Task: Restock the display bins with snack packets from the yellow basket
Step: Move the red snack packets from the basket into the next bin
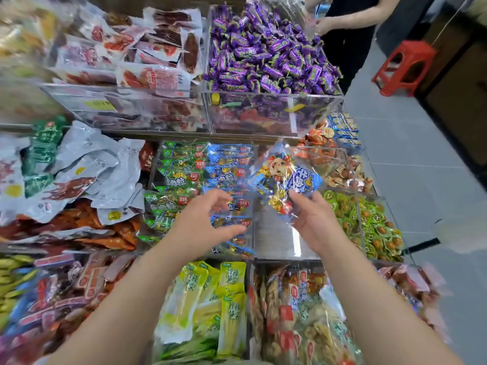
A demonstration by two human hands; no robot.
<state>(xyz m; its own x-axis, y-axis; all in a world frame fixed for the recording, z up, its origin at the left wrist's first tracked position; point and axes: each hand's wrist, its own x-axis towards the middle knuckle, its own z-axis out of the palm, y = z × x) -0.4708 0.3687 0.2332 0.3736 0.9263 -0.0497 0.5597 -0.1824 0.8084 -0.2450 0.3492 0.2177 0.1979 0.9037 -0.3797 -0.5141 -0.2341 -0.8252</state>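
- Head view: right hand fingers pinch a blue snack bag above the nearly bare clear bin.
- Left hand, fingers spread wide and holding nothing, hovers just left of that bin.
- Step: placing; next, probably lower the bag into the bin.
- Yellow basket not in view.

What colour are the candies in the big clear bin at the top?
Purple wrappers with green edges, seen best in the head view, the only one.
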